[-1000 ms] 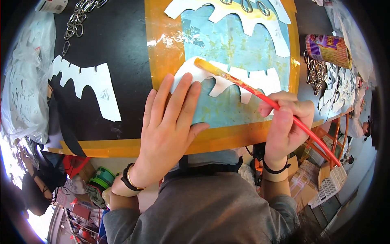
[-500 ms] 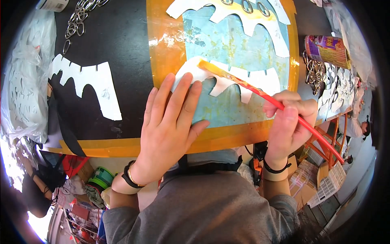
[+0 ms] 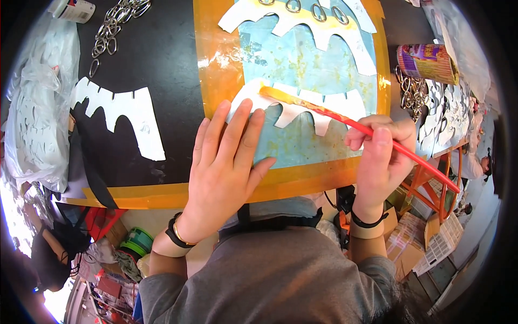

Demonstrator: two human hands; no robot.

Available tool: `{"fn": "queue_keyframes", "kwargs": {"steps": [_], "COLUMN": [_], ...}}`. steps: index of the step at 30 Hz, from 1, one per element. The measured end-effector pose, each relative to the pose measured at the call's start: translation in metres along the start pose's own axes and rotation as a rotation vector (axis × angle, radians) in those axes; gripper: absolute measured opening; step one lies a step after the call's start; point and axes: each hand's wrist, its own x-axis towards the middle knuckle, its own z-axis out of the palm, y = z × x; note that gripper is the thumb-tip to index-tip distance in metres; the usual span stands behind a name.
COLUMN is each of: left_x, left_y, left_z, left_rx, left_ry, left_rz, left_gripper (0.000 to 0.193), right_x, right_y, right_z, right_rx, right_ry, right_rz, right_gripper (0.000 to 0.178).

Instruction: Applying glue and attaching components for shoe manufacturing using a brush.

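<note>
A white scalloped cut-out piece (image 3: 352, 107) lies on a blue sheet (image 3: 302, 154) that is spotted with yellowish smears. My left hand (image 3: 224, 162) is open and flat, its fingertips at the left end of this piece. In my right hand (image 3: 384, 154) is a brush (image 3: 335, 115) with a long red handle, gripped between thumb and fingers. The brush's yellow-coated tip touches the piece's upper left part, just beyond my left fingertips. Farther back on the sheet, another white piece (image 3: 324, 40) carries a yellow smear and several metal rings (image 3: 319, 13).
To the left, another white piece (image 3: 129, 110) rests on the dark tabletop below linked metal rings (image 3: 105, 29), beside a clear plastic bag (image 3: 40, 124). At right stand a purple-and-yellow can (image 3: 427, 62), more rings (image 3: 413, 92) and many white pieces (image 3: 445, 110). Orange tape (image 3: 216, 81) borders the sheet.
The whole view has shifted slightly. The brush tip stays at the left part of the white piece, a little farther left, and my left hand keeps its place.
</note>
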Motion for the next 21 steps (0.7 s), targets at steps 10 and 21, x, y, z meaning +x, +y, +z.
{"fn": "queue_keyframes", "kwargs": {"steps": [10, 21], "left_x": [-0.0003, -0.0001], "left_y": [-0.0001, -0.0005], "left_z": [0.0018, 0.0015], "left_rx": [0.001, 0.05], "left_ry": [0.027, 0.048], "left_rz": [0.012, 0.016], "left_gripper": [0.066, 0.064], "right_x": [-0.0002, 0.0024], "right_y": [0.0008, 0.0028], "right_z": [0.0032, -0.0019], "right_rx": [0.04, 0.079], "right_ry": [0.047, 0.015], "right_rz": [0.06, 0.107], "right_gripper": [0.007, 0.007]}}
